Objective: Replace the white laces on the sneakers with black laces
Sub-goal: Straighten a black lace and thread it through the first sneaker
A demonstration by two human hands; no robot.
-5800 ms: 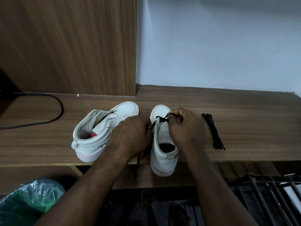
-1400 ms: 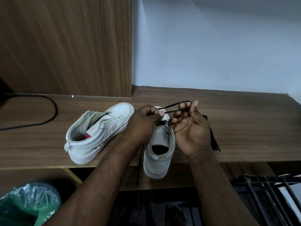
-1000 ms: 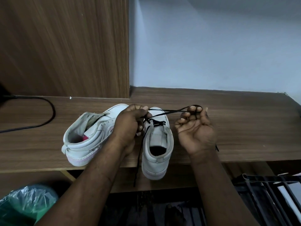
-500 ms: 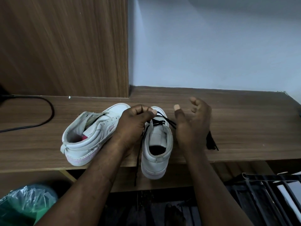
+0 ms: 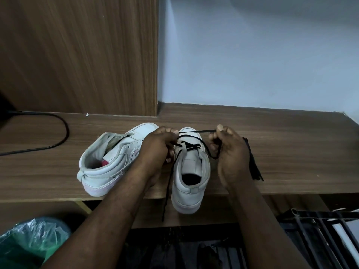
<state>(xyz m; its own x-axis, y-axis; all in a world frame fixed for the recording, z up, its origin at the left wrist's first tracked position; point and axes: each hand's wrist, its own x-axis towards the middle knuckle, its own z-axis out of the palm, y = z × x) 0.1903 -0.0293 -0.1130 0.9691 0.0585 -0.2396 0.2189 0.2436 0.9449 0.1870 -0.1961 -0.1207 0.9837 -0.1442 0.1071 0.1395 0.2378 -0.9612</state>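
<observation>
One sneaker [image 5: 191,171] is getting its lowest rows of black lace [image 5: 191,147], left grip [image 5: 161,146] and right grip [image 5: 229,150] pinching it; the second sneaker [image 5: 108,162], left of them, is lying unlaced.

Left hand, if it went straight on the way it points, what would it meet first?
Probably the toe of the upright sneaker, just past the left hand, under the black lace; depth unclear.

A wood-grain shelf [image 5: 281,148] runs along a pale bluish wall [image 5: 252,55]. A tall wooden panel [image 5: 77,55] stands at the left; the light is dim
</observation>
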